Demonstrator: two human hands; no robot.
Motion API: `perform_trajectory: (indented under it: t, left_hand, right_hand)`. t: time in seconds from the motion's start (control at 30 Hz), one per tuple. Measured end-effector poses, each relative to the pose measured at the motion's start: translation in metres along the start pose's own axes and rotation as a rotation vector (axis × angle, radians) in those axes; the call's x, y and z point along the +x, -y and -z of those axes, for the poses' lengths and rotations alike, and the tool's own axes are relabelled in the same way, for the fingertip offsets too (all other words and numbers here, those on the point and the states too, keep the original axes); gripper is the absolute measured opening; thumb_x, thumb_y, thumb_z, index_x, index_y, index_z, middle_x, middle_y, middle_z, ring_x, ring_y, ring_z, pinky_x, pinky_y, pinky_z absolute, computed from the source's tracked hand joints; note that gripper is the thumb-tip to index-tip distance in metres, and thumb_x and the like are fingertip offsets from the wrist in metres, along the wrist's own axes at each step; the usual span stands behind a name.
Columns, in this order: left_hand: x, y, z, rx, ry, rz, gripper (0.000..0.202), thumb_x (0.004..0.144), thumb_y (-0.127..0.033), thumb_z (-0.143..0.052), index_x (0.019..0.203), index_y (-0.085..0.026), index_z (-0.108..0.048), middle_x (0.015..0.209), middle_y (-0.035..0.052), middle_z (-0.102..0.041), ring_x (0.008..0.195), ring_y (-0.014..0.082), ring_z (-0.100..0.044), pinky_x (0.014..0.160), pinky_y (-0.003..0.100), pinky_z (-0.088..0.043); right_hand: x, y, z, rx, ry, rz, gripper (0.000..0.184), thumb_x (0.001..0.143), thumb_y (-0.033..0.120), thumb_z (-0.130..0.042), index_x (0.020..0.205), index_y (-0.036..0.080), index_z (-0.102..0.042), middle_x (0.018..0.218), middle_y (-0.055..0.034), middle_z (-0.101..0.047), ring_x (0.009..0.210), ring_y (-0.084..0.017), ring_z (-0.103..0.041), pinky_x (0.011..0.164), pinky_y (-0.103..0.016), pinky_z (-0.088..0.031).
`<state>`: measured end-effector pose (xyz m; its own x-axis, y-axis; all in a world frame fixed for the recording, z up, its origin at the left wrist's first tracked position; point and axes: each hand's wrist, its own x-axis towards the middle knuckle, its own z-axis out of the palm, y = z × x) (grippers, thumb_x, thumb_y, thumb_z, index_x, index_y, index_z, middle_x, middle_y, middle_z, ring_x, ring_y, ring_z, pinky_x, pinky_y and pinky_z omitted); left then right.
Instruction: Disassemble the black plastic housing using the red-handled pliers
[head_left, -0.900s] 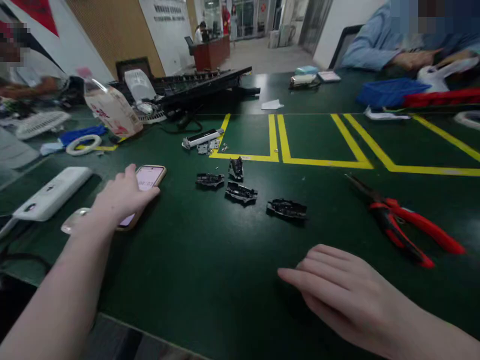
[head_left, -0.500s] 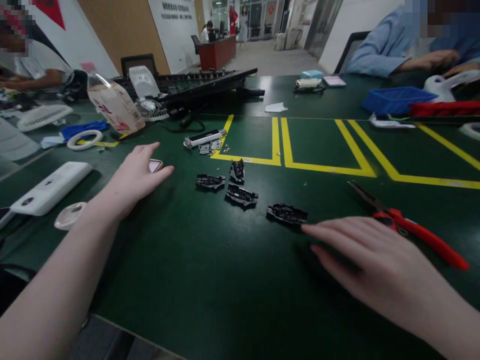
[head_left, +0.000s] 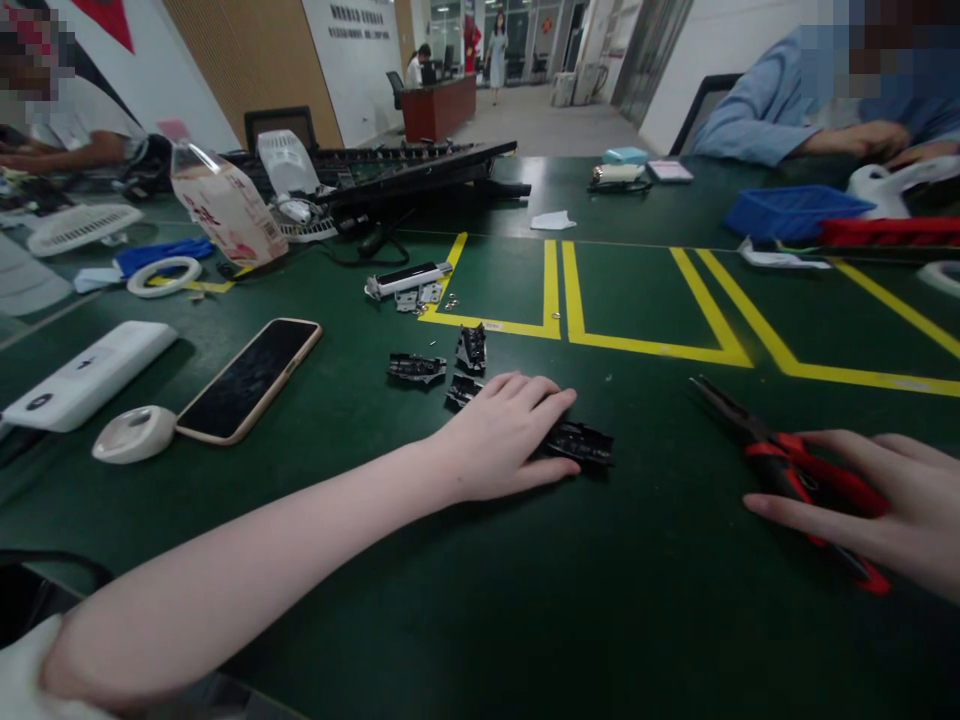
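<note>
My left hand (head_left: 501, 436) lies on the green table (head_left: 450, 600) among several black plastic parts. Its fingers are stretched out and apart over one part (head_left: 459, 388), and fingertips and thumb touch the left end of a longer black part (head_left: 581, 443). Two more black parts (head_left: 416, 368) (head_left: 472, 347) lie just beyond it. My right hand (head_left: 881, 500) is at the right edge, fingers above and thumb below the handles of the red-handled pliers (head_left: 780, 462), closed around them while they rest on the table.
A dark-screened phone (head_left: 247, 378), a white puck (head_left: 135, 433) and a white box (head_left: 82, 375) lie at the left. Further back are yellow floor-tape lines (head_left: 559, 290), a silver bar with screws (head_left: 409, 277), a tape roll (head_left: 163, 276), a carton (head_left: 221, 212) and a blue tray (head_left: 791, 212). Other people sit at both far corners.
My left hand left the phone and moved right onto the black parts. My right hand slid right and closed over the pliers' handles. The phone's screen has gone dark.
</note>
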<state>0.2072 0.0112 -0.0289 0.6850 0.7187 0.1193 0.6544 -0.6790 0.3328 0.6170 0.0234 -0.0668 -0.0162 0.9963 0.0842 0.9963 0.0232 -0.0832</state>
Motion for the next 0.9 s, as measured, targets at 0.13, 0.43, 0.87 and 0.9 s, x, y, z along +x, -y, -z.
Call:
perform_trajectory:
  t: [0.13, 0.43, 0.87, 0.9]
  left_hand:
    - [0.001, 0.007, 0.002, -0.070, -0.011, -0.017, 0.052, 0.103, -0.043, -0.064, 0.142, -0.009, -0.062, 0.140, 0.0130, -0.065, 0.131, 0.0284, -0.059, 0.119, 0.046, -0.044]
    - [-0.003, 0.029, 0.000, -0.105, -0.084, -0.064, 0.038, 0.101, -0.041, -0.067, 0.127, -0.014, -0.066, 0.131, 0.0120, -0.068, 0.124, 0.0275, -0.062, 0.113, 0.046, -0.048]
    - [-0.010, 0.051, 0.011, -0.162, -0.199, -0.046, 0.034, 0.097, -0.039, -0.072, 0.120, -0.015, -0.069, 0.125, 0.0126, -0.071, 0.120, 0.0263, -0.063, 0.108, 0.046, -0.051]
    - [-0.013, 0.047, 0.011, -0.167, -0.189, -0.041, 0.034, 0.097, -0.041, -0.072, 0.119, -0.015, -0.069, 0.124, 0.0118, -0.071, 0.118, 0.0260, -0.064, 0.107, 0.047, -0.051]
  right_hand:
    - [0.001, 0.041, 0.023, 0.035, 0.229, -0.123, 0.076, 0.055, 0.096, -0.053, 0.091, 0.030, -0.062, 0.094, -0.0123, -0.071, 0.069, -0.034, -0.070, 0.064, -0.054, -0.056]
    - [0.007, 0.095, 0.047, 0.451, 0.173, -0.290, 0.067, 0.043, 0.069, -0.069, 0.097, 0.031, -0.069, 0.100, -0.0109, -0.080, 0.098, -0.042, -0.074, 0.099, -0.064, -0.056]
    - [-0.021, 0.125, 0.032, 1.536, 0.418, -0.216, 0.048, 0.093, 0.057, -0.044, 0.116, 0.034, -0.080, 0.119, -0.0119, -0.081, 0.108, -0.038, -0.078, 0.073, -0.052, -0.069]
    - [-0.023, 0.124, 0.029, 1.495, 0.432, -0.187, 0.048, 0.093, 0.057, -0.045, 0.121, 0.036, -0.078, 0.120, -0.0104, -0.081, 0.107, -0.039, -0.078, 0.075, -0.054, -0.069]
